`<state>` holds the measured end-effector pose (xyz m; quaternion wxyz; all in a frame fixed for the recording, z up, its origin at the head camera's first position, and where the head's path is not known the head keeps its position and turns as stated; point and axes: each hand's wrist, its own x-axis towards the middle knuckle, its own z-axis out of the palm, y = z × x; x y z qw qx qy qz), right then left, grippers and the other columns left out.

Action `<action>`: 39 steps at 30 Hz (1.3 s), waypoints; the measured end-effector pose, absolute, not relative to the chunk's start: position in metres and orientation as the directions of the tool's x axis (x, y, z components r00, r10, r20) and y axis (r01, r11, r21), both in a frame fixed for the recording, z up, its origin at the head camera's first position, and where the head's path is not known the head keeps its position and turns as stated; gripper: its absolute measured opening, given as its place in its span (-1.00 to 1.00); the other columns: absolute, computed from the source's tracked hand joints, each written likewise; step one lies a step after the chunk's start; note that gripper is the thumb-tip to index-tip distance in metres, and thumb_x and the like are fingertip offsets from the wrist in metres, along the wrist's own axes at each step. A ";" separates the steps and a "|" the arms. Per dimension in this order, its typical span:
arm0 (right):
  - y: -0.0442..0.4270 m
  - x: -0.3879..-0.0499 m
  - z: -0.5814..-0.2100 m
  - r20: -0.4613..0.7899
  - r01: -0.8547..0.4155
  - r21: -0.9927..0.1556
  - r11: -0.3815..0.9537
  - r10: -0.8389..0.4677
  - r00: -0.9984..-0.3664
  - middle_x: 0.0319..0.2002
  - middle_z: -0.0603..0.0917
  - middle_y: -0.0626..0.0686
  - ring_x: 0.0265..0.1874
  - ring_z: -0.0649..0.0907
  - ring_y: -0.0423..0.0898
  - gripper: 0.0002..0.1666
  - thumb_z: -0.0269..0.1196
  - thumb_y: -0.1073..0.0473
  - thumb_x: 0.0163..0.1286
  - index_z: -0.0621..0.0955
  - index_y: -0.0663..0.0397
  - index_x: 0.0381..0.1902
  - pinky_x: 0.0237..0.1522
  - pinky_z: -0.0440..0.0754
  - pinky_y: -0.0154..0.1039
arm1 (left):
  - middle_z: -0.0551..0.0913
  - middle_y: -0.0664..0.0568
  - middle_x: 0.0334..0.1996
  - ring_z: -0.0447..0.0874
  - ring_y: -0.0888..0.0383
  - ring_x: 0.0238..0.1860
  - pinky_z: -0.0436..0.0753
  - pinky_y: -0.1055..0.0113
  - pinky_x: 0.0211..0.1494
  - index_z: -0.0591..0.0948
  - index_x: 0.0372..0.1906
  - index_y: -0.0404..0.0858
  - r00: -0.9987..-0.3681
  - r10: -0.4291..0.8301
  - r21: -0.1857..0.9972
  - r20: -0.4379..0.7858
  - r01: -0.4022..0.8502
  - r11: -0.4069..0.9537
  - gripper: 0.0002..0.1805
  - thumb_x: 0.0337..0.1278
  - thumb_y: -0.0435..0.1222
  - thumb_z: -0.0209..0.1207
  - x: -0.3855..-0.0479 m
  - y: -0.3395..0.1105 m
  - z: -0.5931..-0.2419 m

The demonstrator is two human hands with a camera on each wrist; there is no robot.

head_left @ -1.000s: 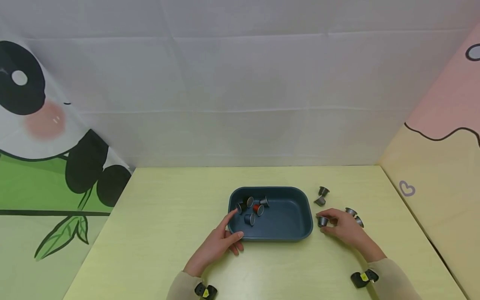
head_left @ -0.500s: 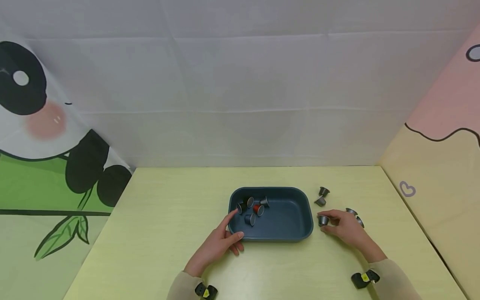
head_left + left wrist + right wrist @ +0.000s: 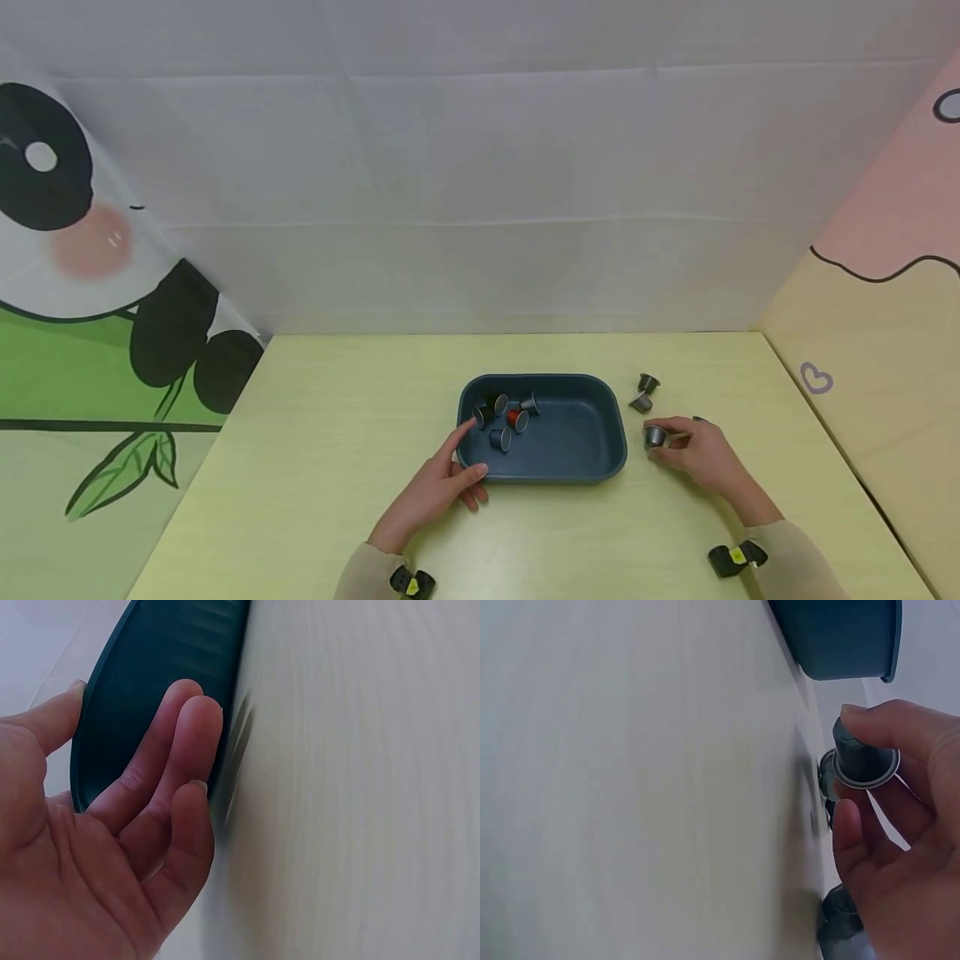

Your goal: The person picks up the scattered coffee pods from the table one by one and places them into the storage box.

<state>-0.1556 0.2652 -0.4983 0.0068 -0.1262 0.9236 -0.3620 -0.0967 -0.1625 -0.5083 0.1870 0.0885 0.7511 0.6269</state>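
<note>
In the head view, my left hand (image 3: 442, 483) holds the near left corner of a dark blue-green tray (image 3: 585, 477), thumb and index finger at its rim. The left wrist view shows the other fingers (image 3: 199, 739) in front of the tray's outer wall. Several coffee capsules lie at the tray's left end, among them a red one (image 3: 517, 419) and a blue one (image 3: 499, 439). Right of the tray, my right hand (image 3: 697, 454) pinches a grey coffee capsule (image 3: 656, 437) between thumb and fingers. In the right wrist view this capsule (image 3: 864, 759) has its rimmed side down, above the table.
A dark capsule (image 3: 648, 383) and a grey capsule (image 3: 641, 402) lie together right of the tray. Part of another capsule (image 3: 698, 418) shows behind my right hand. A white cloth (image 3: 487, 275) hangs behind the table (image 3: 360, 392); printed panels stand at both sides.
My right hand has shifted slightly right with the capsule, away from the tray, and now hides most of the capsules behind it. The left hand and tray stay still.
</note>
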 end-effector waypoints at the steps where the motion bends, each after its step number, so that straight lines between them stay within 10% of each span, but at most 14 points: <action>1: 0.265 -0.156 -0.497 0.077 -0.225 -0.674 0.704 -0.235 -0.969 -0.25 0.73 0.04 -0.41 0.66 -0.18 -0.52 0.55 0.20 0.09 0.73 0.11 0.01 -0.35 0.60 -0.30 | 0.73 -0.18 -0.42 0.73 -0.14 -0.45 0.69 0.17 -0.25 -0.02 0.61 0.04 -0.915 0.367 0.975 -0.169 -0.101 0.197 -0.17 0.43 -0.10 0.16 -0.097 -0.163 -0.508; 39: 0.256 -0.169 -0.431 0.224 -0.343 -0.637 0.690 -0.260 -0.939 0.02 0.71 0.16 -0.26 0.71 0.02 -0.51 0.47 0.24 0.21 0.69 0.05 0.14 -0.29 0.61 -0.28 | 0.73 -0.17 -0.42 0.74 -0.12 -0.45 0.65 0.18 -0.27 0.01 0.60 0.06 -0.919 0.357 0.973 -0.170 -0.098 0.209 -0.20 0.43 -0.12 0.16 -0.097 -0.162 -0.509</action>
